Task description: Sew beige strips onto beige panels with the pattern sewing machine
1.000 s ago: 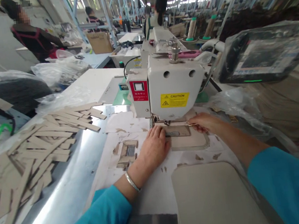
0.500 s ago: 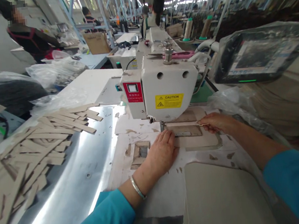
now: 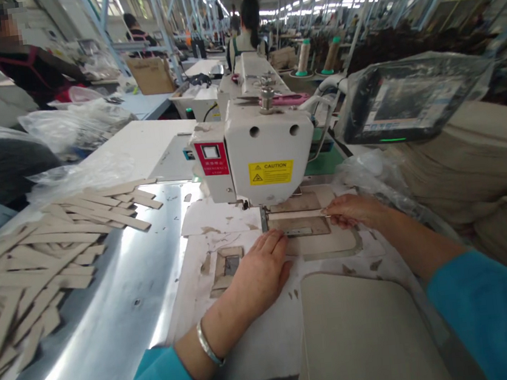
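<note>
A white sewing machine [image 3: 256, 153] with a yellow caution label stands on the table. Under its head lies a tan template [image 3: 323, 243] with a beige strip [image 3: 297, 215] along the needle. My left hand [image 3: 256, 272] lies flat, fingers together, pressing the work just left of the needle. My right hand [image 3: 352, 210] is pinched on the strip's right end together with a thin metal tool. Both sleeves are teal, and a silver bangle rings my left wrist.
A heap of beige cut strips [image 3: 50, 250] covers the shiny metal table [image 3: 127, 326] at left. A wrapped control screen [image 3: 408, 102] hangs at right above stacked beige material [image 3: 474, 165]. A beige pad [image 3: 366, 336] lies near me. Other people work behind.
The view has swung a little, so the machine sits further left in the picture. My hands keep their places by the needle, the left one slightly nearer me.
</note>
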### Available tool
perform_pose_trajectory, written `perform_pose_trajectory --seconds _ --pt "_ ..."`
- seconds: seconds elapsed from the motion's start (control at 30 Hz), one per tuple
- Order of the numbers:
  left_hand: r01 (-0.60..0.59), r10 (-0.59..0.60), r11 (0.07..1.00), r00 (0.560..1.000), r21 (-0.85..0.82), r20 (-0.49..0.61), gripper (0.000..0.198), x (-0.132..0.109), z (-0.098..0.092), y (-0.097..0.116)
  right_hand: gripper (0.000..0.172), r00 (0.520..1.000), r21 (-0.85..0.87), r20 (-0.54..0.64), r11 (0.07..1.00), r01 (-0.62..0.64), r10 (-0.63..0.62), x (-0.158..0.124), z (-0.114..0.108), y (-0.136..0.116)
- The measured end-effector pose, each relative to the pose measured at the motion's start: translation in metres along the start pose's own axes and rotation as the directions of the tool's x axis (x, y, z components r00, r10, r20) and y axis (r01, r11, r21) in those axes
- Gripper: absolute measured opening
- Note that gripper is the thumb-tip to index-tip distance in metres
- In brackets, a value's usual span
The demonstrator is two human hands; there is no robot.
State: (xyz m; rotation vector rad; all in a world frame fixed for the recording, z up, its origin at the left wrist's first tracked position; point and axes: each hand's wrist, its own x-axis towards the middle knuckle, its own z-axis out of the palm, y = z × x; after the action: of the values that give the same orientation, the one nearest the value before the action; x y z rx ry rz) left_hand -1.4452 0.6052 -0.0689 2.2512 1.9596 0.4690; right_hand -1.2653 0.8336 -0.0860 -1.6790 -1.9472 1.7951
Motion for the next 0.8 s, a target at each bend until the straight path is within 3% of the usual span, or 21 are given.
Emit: perform_pose_trajectory --seconds 0.13,0.23,0.3,0.37,0.53,0.63,0.73,0.8 --pt "-0.032 0.032 0.999 0.999 -0.009 0.005 0.041 -0.002 0.002 0.006 0.017 0.983 -0.051 -0.146 0.993 0.104 -0.110 -0.007 0.000 0.004" --pt "-0.054 0.054 0.999 0.999 -0.003 -0.002 0.040 0.000 0.003 0.008 0.014 0.926 -0.308 -0.273 0.935 0.175 -0.263 -0.018 -0.025 0.001" --pt "-0.072 0.072 0.997 0.997 0.006 -0.023 0.038 0.000 0.005 0.007 0.013 0.881 -0.486 -0.257 0.841 0.238 -0.398 -0.035 -0.050 -0.002" --pt "-0.090 0.090 0.996 0.995 0.015 -0.051 0.036 0.001 0.007 0.006 0.012 0.849 -0.558 -0.178 0.761 0.330 -0.498 -0.058 -0.072 -0.002" --pt "-0.137 0.137 0.991 0.987 0.003 -0.080 0.036 0.003 0.012 0.013 0.012 0.843 -0.512 -0.153 0.771 0.379 -0.515 -0.110 -0.092 0.008" --pt "-0.147 0.148 0.989 0.989 -0.032 0.009 0.037 0.006 0.013 0.030 0.018 0.833 -0.492 -0.139 0.767 0.412 -0.536 -0.119 -0.094 0.015" --pt "-0.145 0.151 0.988 0.971 -0.045 0.183 0.043 0.010 0.012 0.049 0.029 0.815 -0.474 -0.144 0.763 0.440 -0.561 -0.127 -0.098 0.022" --pt "-0.147 0.151 0.989 0.952 -0.033 0.267 0.038 0.014 0.012 0.058 0.038 0.840 -0.431 -0.166 0.804 0.409 -0.516 -0.145 -0.106 0.037"
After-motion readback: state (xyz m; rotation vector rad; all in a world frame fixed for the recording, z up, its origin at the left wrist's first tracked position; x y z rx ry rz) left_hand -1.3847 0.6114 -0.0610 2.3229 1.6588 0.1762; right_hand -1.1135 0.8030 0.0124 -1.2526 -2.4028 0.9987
